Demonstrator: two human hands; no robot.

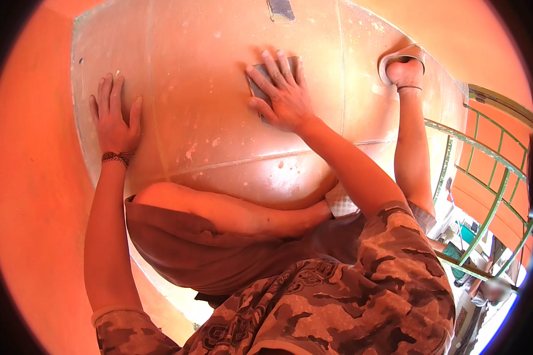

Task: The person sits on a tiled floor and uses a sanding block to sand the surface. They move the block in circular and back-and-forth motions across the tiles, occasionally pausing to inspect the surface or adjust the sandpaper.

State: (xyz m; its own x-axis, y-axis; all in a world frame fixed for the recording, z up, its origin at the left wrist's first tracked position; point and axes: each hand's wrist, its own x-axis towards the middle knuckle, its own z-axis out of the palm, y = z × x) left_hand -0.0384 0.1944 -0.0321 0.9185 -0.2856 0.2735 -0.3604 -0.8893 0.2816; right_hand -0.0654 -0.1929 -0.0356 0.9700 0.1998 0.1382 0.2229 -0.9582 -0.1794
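My right hand (281, 94) lies flat on a grey sanding pad (265, 80), fingers spread over it, pressing it against the tiled floor (207, 118) near its far edge. The pad sits wholly under my grip. My left hand (115, 118) rests open and empty on the floor, near its left edge.

camouflage short-sleeved shirt (361, 296), brown shorts (207, 254), beaded wristband (115, 157), sandal (400, 58).
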